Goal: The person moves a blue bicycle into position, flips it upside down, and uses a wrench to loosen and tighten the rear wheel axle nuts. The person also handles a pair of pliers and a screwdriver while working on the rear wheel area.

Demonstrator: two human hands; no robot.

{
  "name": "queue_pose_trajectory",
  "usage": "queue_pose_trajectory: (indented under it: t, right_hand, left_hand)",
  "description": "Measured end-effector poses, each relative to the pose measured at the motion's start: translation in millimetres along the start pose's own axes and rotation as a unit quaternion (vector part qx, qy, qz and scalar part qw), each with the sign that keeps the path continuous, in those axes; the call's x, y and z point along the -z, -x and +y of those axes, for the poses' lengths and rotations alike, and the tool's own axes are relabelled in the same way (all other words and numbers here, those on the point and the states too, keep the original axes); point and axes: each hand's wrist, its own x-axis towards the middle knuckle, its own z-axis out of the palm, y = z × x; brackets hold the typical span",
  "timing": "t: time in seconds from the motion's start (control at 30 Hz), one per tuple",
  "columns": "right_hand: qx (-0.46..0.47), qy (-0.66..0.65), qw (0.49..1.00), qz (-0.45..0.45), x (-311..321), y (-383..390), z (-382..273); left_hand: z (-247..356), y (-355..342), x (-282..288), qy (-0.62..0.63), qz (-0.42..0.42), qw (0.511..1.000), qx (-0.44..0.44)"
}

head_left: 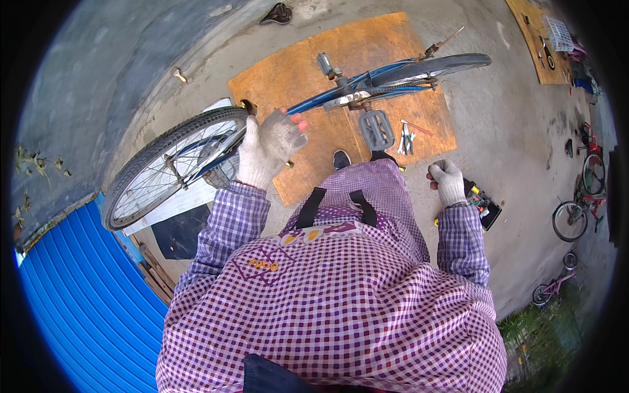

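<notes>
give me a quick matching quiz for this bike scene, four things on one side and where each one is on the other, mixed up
Things:
1. left hand
2. right hand
3. pliers
4. toolbox

Places:
A. on the orange board, beside the pedal
B. on the concrete beside the right hand
C. on the bicycle frame by the front wheel
D. hanging free by the person's side

Pairs: 1-C, 2-D, 3-A, 4-B

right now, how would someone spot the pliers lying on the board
Find the orange plywood board on the concrete, with the upside-down blue bicycle over it. Just right of the grey pedal lie the pliers, beside a thin red rod; only the pliers have pale, paired handles.
</notes>
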Motion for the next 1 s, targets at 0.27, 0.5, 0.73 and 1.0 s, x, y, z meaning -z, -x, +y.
queue_pose_trajectory:
  t: [0.27,0.5,0.73,1.0]
  right_hand:
    - [0.008,-0.02,1.0,-0.012,-14.0,13.1,-19.8]
    - [0.099,-0.086,0.987,-0.092,-87.6,78.7,-88.5]
    - [0.059,-0.324,0.878,-0.348,-147.0,118.5,-121.4]
    - [0.009,-0.294,0.913,-0.281,-151.5,124.5,-125.5]
  left_hand:
    - [8.2,8.6,8.0,-0.018,0.026,0.999,-0.022]
    - [19.1,38.5,-4.4,-0.058,-0.079,0.992,0.076]
    - [-15.3,47.3,-39.5,-0.068,-0.209,0.956,0.195]
    - [-23.5,58.0,-34.8,-0.059,-0.202,0.962,0.174]
